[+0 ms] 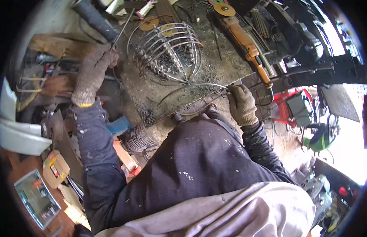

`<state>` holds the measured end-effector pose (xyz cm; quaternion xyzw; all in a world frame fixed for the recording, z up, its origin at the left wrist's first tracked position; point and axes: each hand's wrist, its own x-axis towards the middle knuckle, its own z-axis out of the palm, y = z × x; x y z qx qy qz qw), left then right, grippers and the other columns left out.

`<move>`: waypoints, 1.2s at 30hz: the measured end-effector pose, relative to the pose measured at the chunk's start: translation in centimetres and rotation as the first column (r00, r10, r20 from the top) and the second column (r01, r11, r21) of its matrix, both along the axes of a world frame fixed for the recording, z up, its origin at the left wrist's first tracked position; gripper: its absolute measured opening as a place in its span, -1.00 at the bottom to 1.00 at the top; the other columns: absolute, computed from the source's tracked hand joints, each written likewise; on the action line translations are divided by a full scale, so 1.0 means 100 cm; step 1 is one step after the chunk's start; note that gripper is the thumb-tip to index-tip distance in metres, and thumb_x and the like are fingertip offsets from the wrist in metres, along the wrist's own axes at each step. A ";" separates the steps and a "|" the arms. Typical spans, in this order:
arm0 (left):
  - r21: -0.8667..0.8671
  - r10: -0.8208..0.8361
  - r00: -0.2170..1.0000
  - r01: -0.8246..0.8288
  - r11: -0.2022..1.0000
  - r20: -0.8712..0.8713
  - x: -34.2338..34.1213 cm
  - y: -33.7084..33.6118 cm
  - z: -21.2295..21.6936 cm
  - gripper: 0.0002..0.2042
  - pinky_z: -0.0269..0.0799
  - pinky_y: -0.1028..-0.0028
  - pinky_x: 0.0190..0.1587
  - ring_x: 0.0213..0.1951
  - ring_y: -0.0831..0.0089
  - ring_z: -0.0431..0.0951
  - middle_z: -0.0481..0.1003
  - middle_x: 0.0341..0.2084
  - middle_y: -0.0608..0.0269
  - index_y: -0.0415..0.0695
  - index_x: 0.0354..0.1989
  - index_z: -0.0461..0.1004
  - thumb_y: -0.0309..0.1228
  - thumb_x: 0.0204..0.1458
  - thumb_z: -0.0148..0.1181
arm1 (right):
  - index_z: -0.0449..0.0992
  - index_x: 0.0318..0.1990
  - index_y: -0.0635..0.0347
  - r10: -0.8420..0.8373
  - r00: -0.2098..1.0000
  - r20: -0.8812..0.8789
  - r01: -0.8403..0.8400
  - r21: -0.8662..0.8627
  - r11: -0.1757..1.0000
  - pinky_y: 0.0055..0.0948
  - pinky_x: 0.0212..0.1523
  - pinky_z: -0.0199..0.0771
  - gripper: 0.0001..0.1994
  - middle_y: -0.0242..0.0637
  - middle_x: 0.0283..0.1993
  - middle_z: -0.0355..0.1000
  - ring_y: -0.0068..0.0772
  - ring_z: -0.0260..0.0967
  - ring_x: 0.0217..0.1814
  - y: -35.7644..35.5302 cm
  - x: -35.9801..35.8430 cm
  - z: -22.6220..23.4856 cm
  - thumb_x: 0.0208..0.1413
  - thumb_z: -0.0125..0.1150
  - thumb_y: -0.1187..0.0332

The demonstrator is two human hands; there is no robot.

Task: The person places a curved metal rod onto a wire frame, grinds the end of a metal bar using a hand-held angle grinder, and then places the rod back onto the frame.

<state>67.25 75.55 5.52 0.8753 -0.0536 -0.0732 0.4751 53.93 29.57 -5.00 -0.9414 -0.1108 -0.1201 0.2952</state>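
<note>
Head view: my left hand (pixel 94 70) grips what looks like a thin rod (pixel 124 28) far left, my right hand (pixel 242 104) the curved rod (pixel 199 84) just nearer than the ribbed frame (pixel 169 51), where firm fingers serve best

Left glove (pixel 93 71): knitted cloth, matt, bumpy, smudged
Right glove (pixel 242 106): knitted cloth too, matt and rough
Straight rod (pixel 125 26): thin metal, looks smooth
Bent rod (pixel 203 84): thin metal, smooth, a bit shiny
Ribbed frame (pixel 173 56): metal bars, shiny in spots, lumpy and rough along the joins
Table top (pixel 215 66): dull, dirty, gritty with black crumbs
Grinder (pixel 239 36): orange plastic-looking body, scuffed
Dark clothes (pixel 183 154): soft cloth, matt, wrinkled, dotted with pale specks
Pale cloth (pixel 238 213): matt, soft folds
Wire coil (pixel 140 139): metal, ridged, dull
Open box (pixel 56 170): brown card, matt
</note>
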 end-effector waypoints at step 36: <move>0.504 -0.257 0.949 0.134 0.853 0.182 0.117 -0.023 -0.093 -0.65 0.50 0.26 0.11 0.03 0.18 0.63 0.63 -0.02 0.04 -0.19 0.12 0.56 -0.23 0.27 0.23 | 0.53 -0.07 0.29 -0.081 0.986 -0.145 0.109 0.203 0.973 -0.22 -0.10 0.46 -0.83 -0.10 -0.23 0.48 -0.08 0.48 -0.16 0.010 0.077 0.056 0.24 0.15 0.43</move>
